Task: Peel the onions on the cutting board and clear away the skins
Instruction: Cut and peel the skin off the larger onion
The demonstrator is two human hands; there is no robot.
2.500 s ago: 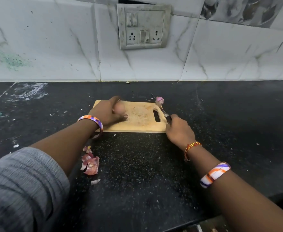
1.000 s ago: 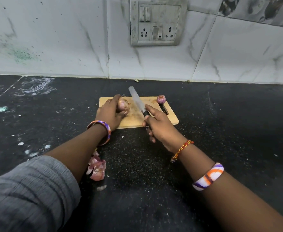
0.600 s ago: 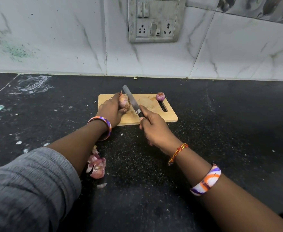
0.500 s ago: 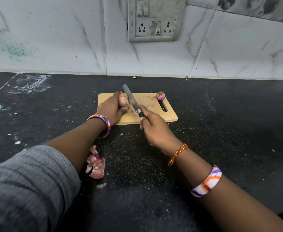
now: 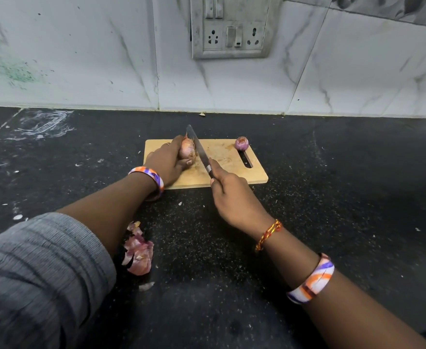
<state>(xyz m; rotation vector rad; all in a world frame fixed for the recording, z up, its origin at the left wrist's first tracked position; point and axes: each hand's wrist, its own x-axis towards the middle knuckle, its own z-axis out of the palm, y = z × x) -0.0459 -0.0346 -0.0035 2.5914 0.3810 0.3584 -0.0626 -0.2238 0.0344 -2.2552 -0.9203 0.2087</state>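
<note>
A wooden cutting board lies on the black counter. My left hand grips an unpeeled onion on the board's left part. My right hand grips the handle of a knife; its blade rests against the onion's right end, tip pointing away from me. A peeled purple onion sits at the board's far right corner, beside the handle slot. A heap of pink onion skins lies on the counter near my left forearm.
The black counter is speckled with crumbs and white smears at the left. A tiled wall with a switch and socket panel stands behind the board. A small skin scrap lies near the heap.
My right hand picked the knife up from the board's right side and brought it left to the onion that my left hand holds. The blade now sits against the onion's end.
</note>
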